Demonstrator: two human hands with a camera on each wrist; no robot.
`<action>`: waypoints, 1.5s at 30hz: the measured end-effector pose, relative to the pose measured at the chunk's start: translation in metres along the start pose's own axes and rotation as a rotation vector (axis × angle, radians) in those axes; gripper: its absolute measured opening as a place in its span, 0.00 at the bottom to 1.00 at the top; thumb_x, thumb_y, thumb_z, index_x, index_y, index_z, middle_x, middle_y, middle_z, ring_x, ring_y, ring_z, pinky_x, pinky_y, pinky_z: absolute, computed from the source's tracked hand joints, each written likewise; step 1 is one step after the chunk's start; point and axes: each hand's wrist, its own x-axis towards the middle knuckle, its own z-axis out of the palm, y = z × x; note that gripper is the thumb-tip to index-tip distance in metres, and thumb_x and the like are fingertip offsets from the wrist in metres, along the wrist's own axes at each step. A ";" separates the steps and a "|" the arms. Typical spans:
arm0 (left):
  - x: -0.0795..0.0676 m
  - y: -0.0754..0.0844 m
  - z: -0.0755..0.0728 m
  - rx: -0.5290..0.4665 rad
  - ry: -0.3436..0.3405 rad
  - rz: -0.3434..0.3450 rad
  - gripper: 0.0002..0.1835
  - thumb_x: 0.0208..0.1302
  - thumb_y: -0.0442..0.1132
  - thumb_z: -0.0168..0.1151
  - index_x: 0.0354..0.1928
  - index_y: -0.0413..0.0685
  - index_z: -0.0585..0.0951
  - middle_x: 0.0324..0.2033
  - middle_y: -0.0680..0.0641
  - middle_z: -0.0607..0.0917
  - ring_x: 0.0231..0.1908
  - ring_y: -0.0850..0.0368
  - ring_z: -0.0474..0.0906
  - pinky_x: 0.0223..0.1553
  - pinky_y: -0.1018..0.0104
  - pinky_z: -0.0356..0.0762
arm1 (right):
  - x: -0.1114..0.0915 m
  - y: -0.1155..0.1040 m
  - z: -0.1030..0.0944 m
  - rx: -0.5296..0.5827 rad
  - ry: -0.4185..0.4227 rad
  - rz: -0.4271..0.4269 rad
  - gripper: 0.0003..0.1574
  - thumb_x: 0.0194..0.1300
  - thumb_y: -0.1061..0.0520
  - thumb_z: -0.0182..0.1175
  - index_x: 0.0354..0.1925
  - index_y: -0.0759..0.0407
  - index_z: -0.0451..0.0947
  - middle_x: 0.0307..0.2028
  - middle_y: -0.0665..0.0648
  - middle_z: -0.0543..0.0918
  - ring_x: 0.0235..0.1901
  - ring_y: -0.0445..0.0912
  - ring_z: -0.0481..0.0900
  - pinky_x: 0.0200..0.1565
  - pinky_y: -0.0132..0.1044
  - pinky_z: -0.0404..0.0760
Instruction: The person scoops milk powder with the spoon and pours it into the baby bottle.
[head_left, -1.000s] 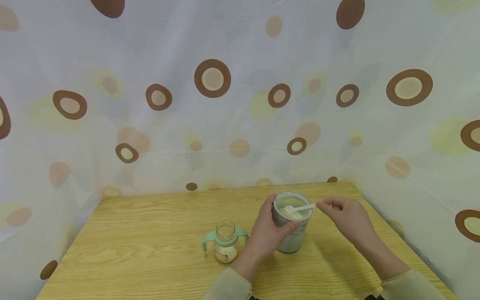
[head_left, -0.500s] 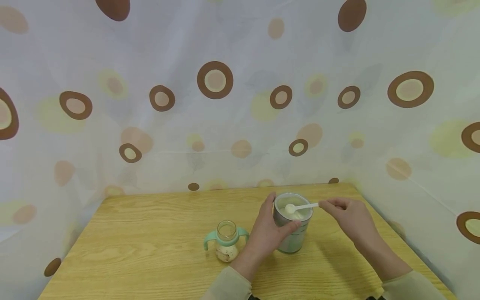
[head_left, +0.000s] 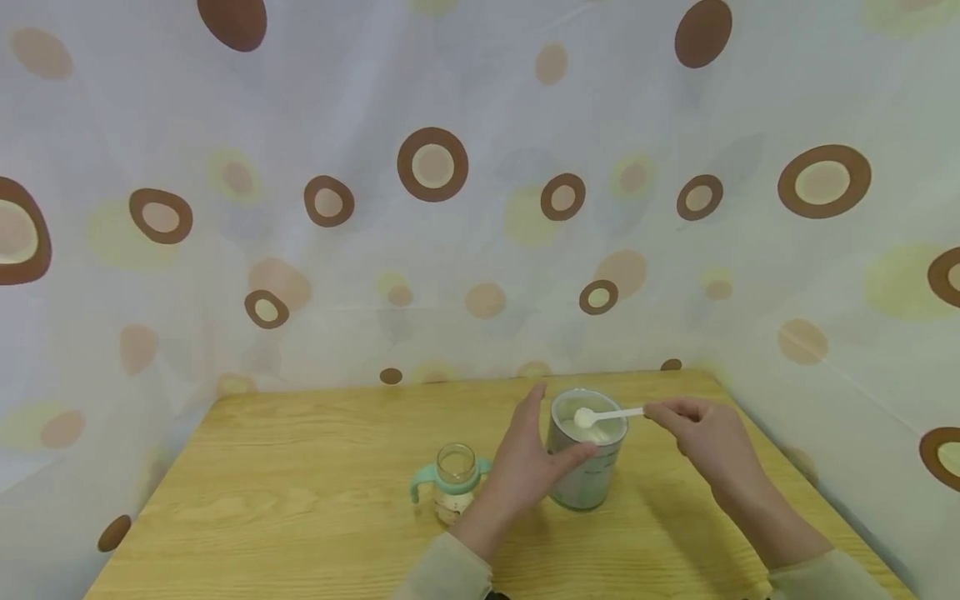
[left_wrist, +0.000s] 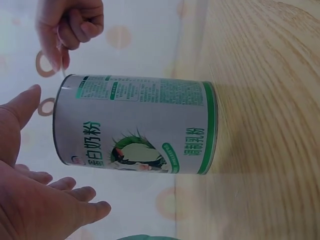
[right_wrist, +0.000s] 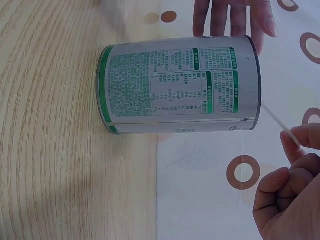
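A white and green milk powder can (head_left: pixel 592 479) stands upright on the wooden table. My right hand (head_left: pixel 708 442) pinches the end of a white scoop (head_left: pixel 619 413). The scoop's bowl, heaped with pale powder, is over the can's open mouth. Spread beside the can's left side is my left hand (head_left: pixel 521 462); in the left wrist view its fingers (left_wrist: pixel 75 192) are extended and stand apart from the can (left_wrist: pixel 137 127). Left of that hand is a clear baby bottle (head_left: pixel 455 467) with green handles, open at the top, with pale powder inside. My left wrist partly hides it.
The wooden table (head_left: pixel 300 500) ends at a patterned curtain (head_left: pixel 480 250) behind and on both sides. In the left wrist view a green edge (left_wrist: pixel 145 237) shows at the bottom.
The scoop has risen out of the powder and carries a heap. My left hand, which held the can, has let go and moved slightly left. My right hand stays on the scoop.
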 end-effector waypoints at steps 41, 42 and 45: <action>-0.028 0.008 -0.069 0.176 0.048 -0.039 0.56 0.71 0.59 0.77 0.90 0.57 0.53 0.87 0.47 0.57 0.84 0.41 0.55 0.79 0.34 0.58 | -0.002 -0.006 -0.002 0.208 -0.040 0.049 0.22 0.78 0.35 0.69 0.50 0.50 0.92 0.62 0.53 0.73 0.36 0.46 0.71 0.57 0.55 0.60; -0.029 0.007 -0.070 0.175 0.050 -0.039 0.56 0.71 0.59 0.77 0.90 0.56 0.54 0.87 0.47 0.58 0.84 0.41 0.55 0.79 0.34 0.58 | -0.002 -0.007 -0.002 0.207 -0.038 0.048 0.22 0.78 0.35 0.69 0.50 0.49 0.92 0.62 0.53 0.73 0.36 0.46 0.71 0.57 0.55 0.60; -0.032 0.006 -0.076 0.176 0.055 -0.044 0.56 0.71 0.59 0.76 0.90 0.56 0.54 0.87 0.46 0.58 0.84 0.40 0.55 0.79 0.32 0.58 | -0.003 -0.008 -0.002 0.202 -0.034 0.045 0.22 0.78 0.35 0.69 0.50 0.49 0.92 0.62 0.54 0.72 0.36 0.46 0.72 0.57 0.55 0.60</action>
